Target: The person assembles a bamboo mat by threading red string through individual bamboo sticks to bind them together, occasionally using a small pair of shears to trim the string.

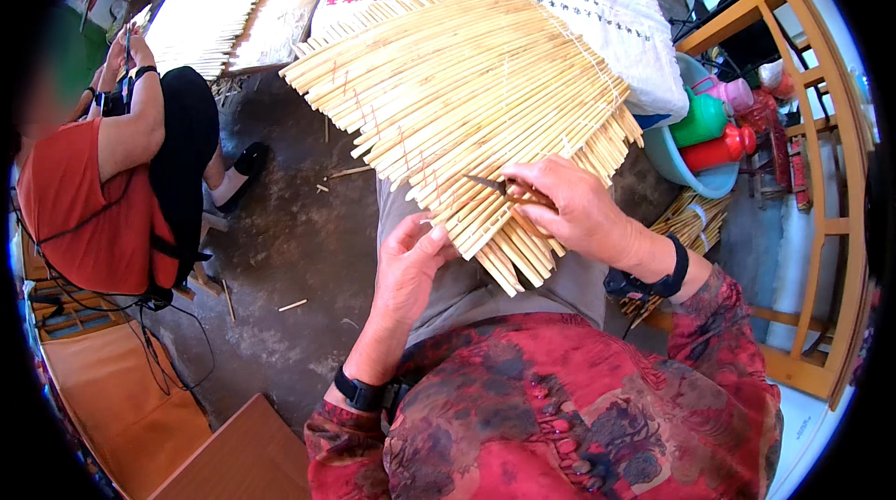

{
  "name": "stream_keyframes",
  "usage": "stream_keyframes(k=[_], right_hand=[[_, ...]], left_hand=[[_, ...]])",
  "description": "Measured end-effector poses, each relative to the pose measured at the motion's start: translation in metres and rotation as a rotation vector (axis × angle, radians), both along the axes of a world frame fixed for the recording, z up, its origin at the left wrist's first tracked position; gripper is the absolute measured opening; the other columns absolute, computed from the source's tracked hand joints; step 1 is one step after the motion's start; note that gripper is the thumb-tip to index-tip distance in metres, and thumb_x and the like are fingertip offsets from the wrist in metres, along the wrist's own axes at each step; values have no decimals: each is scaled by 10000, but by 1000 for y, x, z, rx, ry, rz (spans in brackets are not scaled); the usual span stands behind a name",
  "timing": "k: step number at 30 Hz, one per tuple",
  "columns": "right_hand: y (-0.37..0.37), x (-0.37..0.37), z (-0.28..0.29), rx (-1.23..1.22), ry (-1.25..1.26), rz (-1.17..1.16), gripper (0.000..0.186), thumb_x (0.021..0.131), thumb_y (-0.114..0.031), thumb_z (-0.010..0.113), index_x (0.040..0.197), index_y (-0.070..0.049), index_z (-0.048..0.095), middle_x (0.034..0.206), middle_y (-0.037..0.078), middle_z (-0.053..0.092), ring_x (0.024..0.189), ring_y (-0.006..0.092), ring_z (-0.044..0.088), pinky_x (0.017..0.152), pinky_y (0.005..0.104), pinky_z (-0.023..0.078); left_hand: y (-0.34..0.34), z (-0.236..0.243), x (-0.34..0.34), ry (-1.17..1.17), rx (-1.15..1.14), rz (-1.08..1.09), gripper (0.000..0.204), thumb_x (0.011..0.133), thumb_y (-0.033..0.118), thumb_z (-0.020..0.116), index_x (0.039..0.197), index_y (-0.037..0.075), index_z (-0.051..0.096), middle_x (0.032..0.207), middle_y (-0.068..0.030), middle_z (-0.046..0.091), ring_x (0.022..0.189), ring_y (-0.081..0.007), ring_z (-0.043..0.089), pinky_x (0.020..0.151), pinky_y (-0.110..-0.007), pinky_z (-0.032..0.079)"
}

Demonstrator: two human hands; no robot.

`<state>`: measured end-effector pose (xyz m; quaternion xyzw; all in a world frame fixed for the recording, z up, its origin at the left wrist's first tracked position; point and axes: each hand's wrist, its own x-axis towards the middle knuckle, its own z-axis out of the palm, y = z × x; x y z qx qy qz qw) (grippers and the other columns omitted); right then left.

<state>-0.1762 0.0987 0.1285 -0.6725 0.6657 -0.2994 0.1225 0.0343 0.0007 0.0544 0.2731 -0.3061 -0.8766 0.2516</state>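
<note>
A fan-shaped mat of pale yellow reed stalks [467, 80] reaches from my lap onto the white sack in front. Red stitches run along its left part, and white thread crosses the right part. My left hand [411, 262] pinches the mat's near left edge, thumb and fingers closed on the stalk ends. My right hand [569, 206] is closed around a small pointed dark metal tool [487, 183], whose tip lies over the near stalks. Fingers hide most of its handle, so its exact kind cannot be told.
A printed white sack [644, 24] lies under the mat's far side. At right stand a blue basin [714, 184] with colourful containers, a reed bundle [695, 220] and a wooden frame [817, 220]. A seated person in red [98, 192] works at left beside another mat [201, 19].
</note>
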Motion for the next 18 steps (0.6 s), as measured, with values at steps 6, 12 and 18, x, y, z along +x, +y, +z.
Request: stream_keyframes(k=[6,12,18], right_hand=[[33,5,-8,107,28,-13,410,756,-52,674,1151,-54,561,882,113,591,831,285,582,719,366,481],[39,21,-4,136,-116,-133,399,773,-21,650,1160,-51,560,862,108,585,801,278,584,723,350,483],[41,27,-8,72,42,-119,422,758,-28,662,1165,-60,559,869,116,571,837,297,566,728,364,473]], left_hand=[[1,-8,9,93,-34,-13,74,929,113,584,933,40,594,957,-83,657,880,-166,634,794,-335,526],[-6,-12,24,-48,-213,-35,113,943,126,560,954,16,584,963,-100,649,897,-188,637,815,-357,524],[6,-7,11,77,-78,-117,348,962,188,505,1224,-39,508,1193,-136,582,1066,-226,590,900,-371,494]])
